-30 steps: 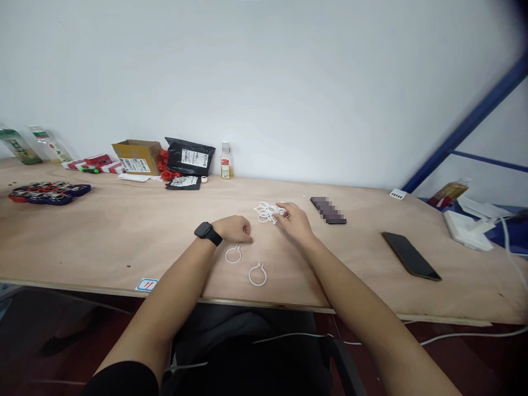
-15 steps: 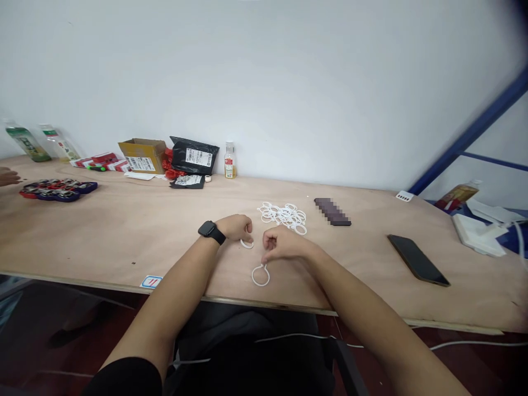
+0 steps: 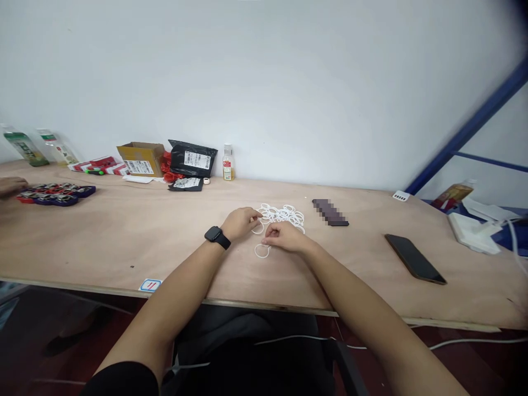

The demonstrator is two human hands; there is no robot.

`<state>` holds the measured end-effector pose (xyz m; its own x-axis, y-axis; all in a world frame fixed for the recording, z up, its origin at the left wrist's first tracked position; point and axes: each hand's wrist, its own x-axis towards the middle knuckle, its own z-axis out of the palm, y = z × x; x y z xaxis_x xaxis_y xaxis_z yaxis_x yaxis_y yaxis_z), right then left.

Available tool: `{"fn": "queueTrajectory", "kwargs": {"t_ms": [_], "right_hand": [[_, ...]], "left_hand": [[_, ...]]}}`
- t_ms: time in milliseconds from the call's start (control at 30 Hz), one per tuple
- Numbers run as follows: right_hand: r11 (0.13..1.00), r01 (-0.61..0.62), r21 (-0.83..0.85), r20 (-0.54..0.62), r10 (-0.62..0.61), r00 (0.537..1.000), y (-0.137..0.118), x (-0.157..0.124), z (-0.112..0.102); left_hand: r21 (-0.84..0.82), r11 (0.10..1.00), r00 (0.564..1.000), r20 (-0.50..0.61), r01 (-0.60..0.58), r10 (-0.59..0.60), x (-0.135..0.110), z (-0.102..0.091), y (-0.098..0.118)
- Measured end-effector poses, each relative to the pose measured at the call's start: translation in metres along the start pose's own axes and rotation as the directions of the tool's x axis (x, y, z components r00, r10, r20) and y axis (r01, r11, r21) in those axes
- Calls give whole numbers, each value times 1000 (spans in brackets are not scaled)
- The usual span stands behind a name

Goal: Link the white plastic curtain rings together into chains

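Observation:
My left hand (image 3: 240, 222), with a black watch on its wrist, pinches a white plastic ring (image 3: 258, 227) at the near edge of a pile of white rings (image 3: 284, 214) on the plywood table (image 3: 124, 236). My right hand (image 3: 282, 237) is closed in a pinch on the tab of another white ring (image 3: 262, 251), which hangs just below its fingers above the table. The two hands sit close together, right in front of the pile.
A black phone (image 3: 414, 265) lies to the right, a dark bar (image 3: 329, 212) behind it. A cardboard box (image 3: 141, 159), black bags (image 3: 192, 158) and a small bottle (image 3: 226, 163) stand by the wall. Another person's hand (image 3: 11, 186) rests by red and blue parts (image 3: 55, 193) at far left.
Both hands picked up the two loose rings that lay near the table's front edge and carried them forward to the pile.

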<state>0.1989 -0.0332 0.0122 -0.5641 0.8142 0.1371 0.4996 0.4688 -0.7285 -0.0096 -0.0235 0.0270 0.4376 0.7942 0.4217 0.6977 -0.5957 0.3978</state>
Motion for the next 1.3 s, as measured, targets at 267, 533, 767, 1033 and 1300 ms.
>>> {"fn": "queueTrajectory", "kwargs": {"t_ms": [267, 533, 767, 1033, 1300], "right_hand": [[945, 101, 313, -287, -7, 958, 10, 12, 0], [969, 76, 237, -366, 17, 930, 10, 9, 0], [937, 95, 335, -357, 33, 933, 2, 7, -3], [939, 133, 318, -391, 2, 920, 1, 6, -3], [962, 173, 210, -368, -86, 926, 6, 3, -3]], "left_hand": [[-330, 944, 992, -122, -17, -25, -1, 11, 13], [-377, 924, 993, -119, -58, 14, -2, 16, 19], [-403, 912, 990, -140, -78, 23, -3, 12, 21], [-255, 962, 981, -189, -95, 47, 0, 10, 21], [-163, 975, 976, -179, -152, 122, -2, 9, 24]]}}
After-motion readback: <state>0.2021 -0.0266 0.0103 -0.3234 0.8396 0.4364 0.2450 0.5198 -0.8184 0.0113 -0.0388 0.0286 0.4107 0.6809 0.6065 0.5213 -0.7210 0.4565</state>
